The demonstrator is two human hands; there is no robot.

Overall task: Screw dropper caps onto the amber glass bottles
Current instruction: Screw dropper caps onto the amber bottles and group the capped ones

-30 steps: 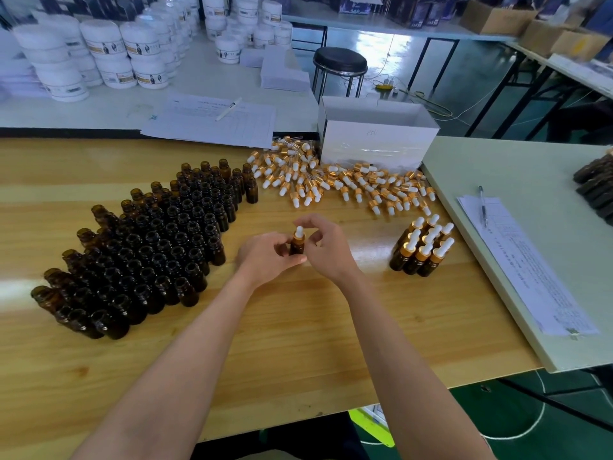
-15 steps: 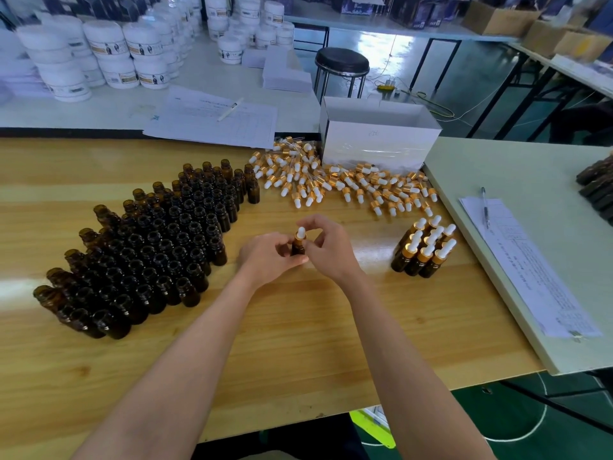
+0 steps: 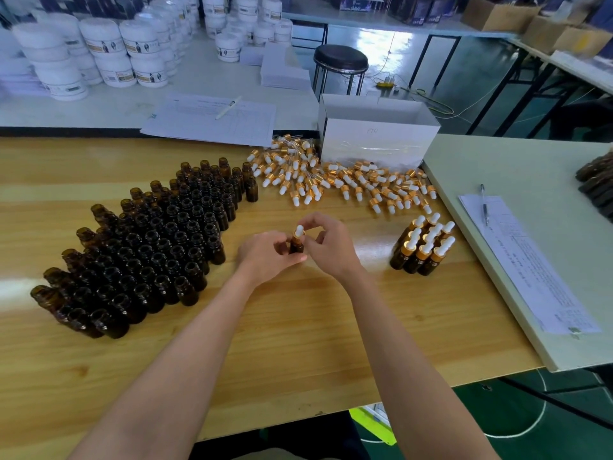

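Above the table (image 3: 298,333), the left hand (image 3: 270,257) is gripping a bottle (image 3: 296,245) upright, and the right hand (image 3: 326,247), close against it, is pinching the cap (image 3: 299,231) sitting on its neck. Open bottles (image 3: 149,247) are standing to the left and capped bottles (image 3: 423,249) to the right. Farther back, loose caps (image 3: 338,180) are lying before a box (image 3: 376,134).

Both bare forearms are stretched forward from the bottom edge and angled inward, so the hands are set right up against each other in the middle. The left hand (image 3: 268,257) is curled, thumb laid along the near side, with the amber bottle (image 3: 296,246) gripped upright in it. The right hand (image 3: 326,247) is held slightly higher, wrist bent, and the dropper cap (image 3: 299,231) is pinched between thumb and fingertips.
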